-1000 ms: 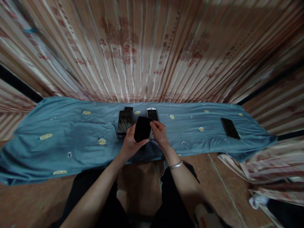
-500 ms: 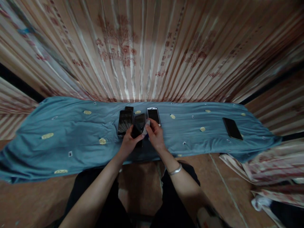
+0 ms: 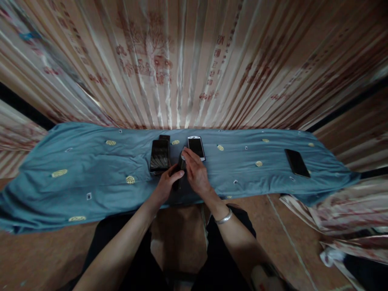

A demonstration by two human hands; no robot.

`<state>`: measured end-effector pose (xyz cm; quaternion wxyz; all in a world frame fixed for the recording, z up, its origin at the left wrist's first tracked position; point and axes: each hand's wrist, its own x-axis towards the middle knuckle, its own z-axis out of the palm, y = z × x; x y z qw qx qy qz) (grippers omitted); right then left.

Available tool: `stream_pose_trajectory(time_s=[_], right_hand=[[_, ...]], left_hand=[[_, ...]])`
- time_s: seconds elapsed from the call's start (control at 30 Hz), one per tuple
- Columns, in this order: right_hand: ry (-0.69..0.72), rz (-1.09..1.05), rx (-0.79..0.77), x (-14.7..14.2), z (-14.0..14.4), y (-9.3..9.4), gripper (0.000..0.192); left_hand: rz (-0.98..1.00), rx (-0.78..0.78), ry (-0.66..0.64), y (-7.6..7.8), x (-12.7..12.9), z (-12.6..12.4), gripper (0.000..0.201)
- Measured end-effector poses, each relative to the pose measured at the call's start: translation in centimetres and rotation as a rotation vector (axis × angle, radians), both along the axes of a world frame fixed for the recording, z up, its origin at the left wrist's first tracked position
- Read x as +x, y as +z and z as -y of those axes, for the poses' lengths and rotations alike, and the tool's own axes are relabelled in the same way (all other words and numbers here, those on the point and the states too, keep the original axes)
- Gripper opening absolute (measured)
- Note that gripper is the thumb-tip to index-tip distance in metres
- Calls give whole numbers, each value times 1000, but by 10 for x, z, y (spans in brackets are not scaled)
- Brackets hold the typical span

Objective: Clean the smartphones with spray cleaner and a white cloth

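My left hand (image 3: pixel 167 180) grips a dark phone (image 3: pixel 181 165) above the blue cloth, its thumb lying along the near side. The phone is turned nearly edge-on to me. Against its upper part, my right hand (image 3: pixel 195 171) has its fingers bent together, and a small pale piece, perhaps a wipe (image 3: pixel 183 155), shows at the fingertips. Most of that piece is hidden by the fingers. Left of my hands lies a stack of dark phones (image 3: pixel 159 155), with another dark item (image 3: pixel 164 138) poking out behind it. A white-framed phone (image 3: pixel 196 147) rests just beyond my right hand.
Another black phone (image 3: pixel 297 163) lies far to the right on the blue patterned cloth (image 3: pixel 103 169). Pleated curtains (image 3: pixel 188 60) rise behind the cloth's far edge and close in both sides. My knees and the brown floor (image 3: pixel 178 238) are below the near edge.
The phone in my left hand has turned from showing its broad dark face to nearly edge-on. My right hand has rolled over it, covering most of the pale piece that showed before.
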<state>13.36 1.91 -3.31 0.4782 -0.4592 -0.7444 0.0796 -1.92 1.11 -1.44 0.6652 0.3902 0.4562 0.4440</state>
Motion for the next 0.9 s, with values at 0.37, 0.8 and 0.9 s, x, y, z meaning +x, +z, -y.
stream_pose_trajectory(time_s=[0.37,0.8,0.9], right_hand=[[-102,-66,19,2,-11,-3,47],[-163,-233,-126,5,-22,-12,42],[-175,-264,-182,6,-24,-15,41]], left_hand=[[132,-115,-65,6,3,8,46],[200,-175,-149,-4,-3,10,36],[247,-196,-156,-2,-3,10,34]])
